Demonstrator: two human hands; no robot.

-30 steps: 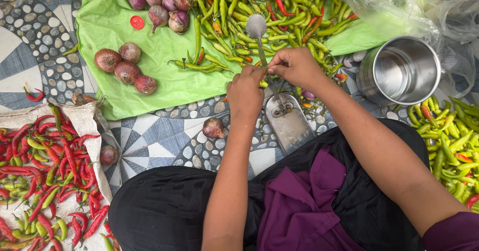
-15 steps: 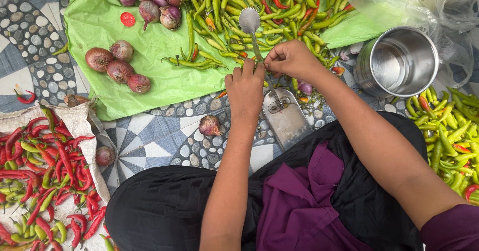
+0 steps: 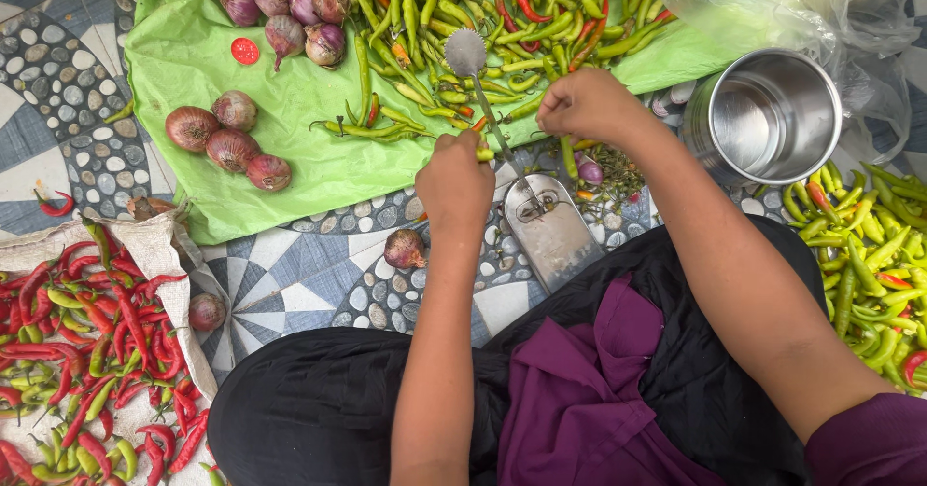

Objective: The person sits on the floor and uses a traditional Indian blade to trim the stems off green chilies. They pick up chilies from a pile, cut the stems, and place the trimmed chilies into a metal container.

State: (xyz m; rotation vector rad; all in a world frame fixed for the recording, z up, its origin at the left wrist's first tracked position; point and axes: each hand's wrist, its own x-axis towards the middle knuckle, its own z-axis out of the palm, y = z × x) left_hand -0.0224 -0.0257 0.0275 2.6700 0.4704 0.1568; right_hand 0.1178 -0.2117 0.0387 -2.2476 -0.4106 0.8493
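Mid-cut at the floor-mounted blade (image 3: 502, 143): left hand (image 3: 454, 182) and right hand (image 3: 589, 105) each pinching a green chili (image 3: 486, 154) end; next, steady pressure across the edge.

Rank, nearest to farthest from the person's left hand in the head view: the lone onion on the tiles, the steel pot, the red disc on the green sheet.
From the left hand:
1. Lone onion, just below it on the tiles.
2. Red disc, up and left on the green sheet.
3. Steel pot, far right.
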